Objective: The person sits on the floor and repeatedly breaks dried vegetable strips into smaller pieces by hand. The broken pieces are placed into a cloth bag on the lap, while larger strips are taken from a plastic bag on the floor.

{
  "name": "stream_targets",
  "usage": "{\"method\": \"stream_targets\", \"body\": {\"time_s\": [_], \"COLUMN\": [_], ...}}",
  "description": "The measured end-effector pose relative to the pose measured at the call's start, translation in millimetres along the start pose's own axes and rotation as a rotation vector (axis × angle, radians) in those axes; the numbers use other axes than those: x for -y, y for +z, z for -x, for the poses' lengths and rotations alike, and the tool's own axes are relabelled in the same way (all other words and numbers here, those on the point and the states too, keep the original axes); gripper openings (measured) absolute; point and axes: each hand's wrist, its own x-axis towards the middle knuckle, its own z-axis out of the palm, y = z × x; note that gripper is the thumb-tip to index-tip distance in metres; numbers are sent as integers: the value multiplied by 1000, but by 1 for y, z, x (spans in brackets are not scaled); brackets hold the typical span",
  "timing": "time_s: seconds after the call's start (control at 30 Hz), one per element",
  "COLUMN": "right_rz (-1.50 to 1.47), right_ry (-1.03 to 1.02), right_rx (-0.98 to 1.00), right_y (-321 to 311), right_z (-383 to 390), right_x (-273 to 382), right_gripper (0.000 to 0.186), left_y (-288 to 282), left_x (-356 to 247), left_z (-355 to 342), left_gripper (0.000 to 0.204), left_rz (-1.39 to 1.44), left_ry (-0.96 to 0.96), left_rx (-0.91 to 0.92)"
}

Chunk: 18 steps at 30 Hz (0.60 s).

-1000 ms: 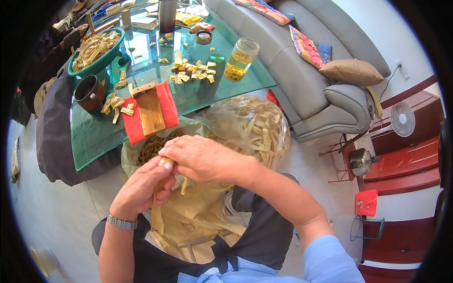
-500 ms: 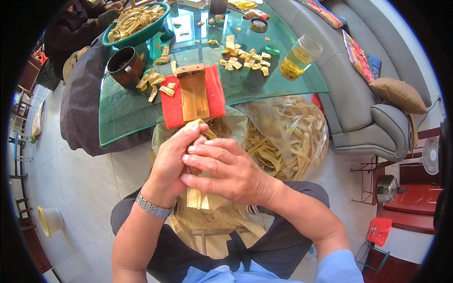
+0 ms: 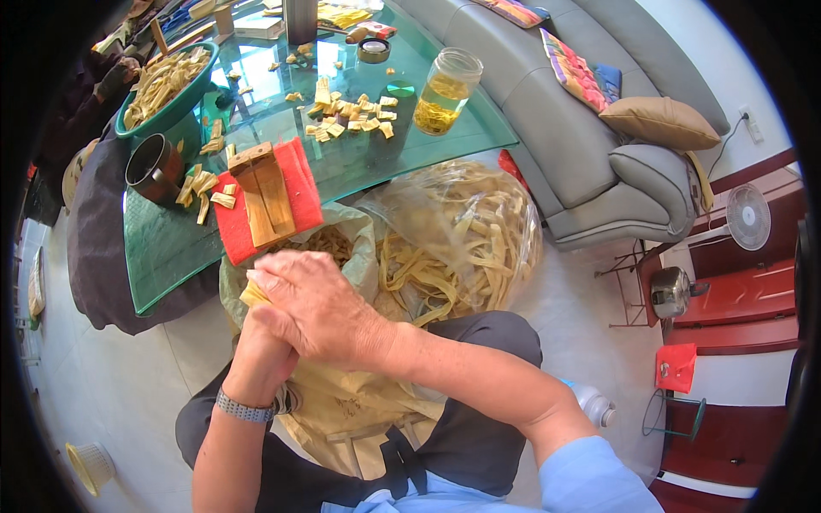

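My right hand (image 3: 329, 312) is wrapped over my left hand (image 3: 269, 346), with a pale yellow dried strip (image 3: 254, 292) gripped between them; only a short end shows at the upper left. Just beyond my fingers, a wooden block (image 3: 267, 205) with a darker bar at its far end rests on a red cloth (image 3: 304, 179) at the table edge. Below the table are an open sack (image 3: 363, 248) of dried pieces and a clear bag (image 3: 462, 244) of long strips. A yellow sheet (image 3: 342, 393) lies between my legs.
The glass table (image 3: 436, 158) holds scattered cut pieces (image 3: 351, 115), a teal basin (image 3: 162, 90) of strips, a dark mug (image 3: 154, 167) and a jar (image 3: 440, 94). Another person (image 3: 90, 103) is at the upper left. A grey sofa (image 3: 556, 162) stands right, a plastic basket (image 3: 90, 466) lower left.
The strip that hung down below my hands half a second ago is now mostly hidden in them. My right hand has closed further over my left. The whole view has shifted.
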Motion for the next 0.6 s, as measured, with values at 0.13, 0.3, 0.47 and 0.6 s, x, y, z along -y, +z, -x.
{"method": "stream_targets", "body": {"time_s": [0.13, 0.3, 0.47, 0.6], "right_rz": [-42, 63, 160, 265], "right_ry": [-8, -38, 53, 45], "right_rx": [98, 116, 203, 322], "right_y": [-8, -19, -28, -33], "right_z": [6, 1, 9, 14], "right_x": [-1, -6, -20, -24], "right_gripper": [43, 30, 19, 20], "left_y": [-3, 19, 22, 31], "left_x": [-7, -17, -25, -33], "left_z": [6, 8, 4, 6], "left_gripper": [33, 31, 18, 18], "left_rz": [-52, -256, -807, -883], "left_ry": [-32, -80, -189, -269], "left_rx": [41, 48, 99, 39]}}
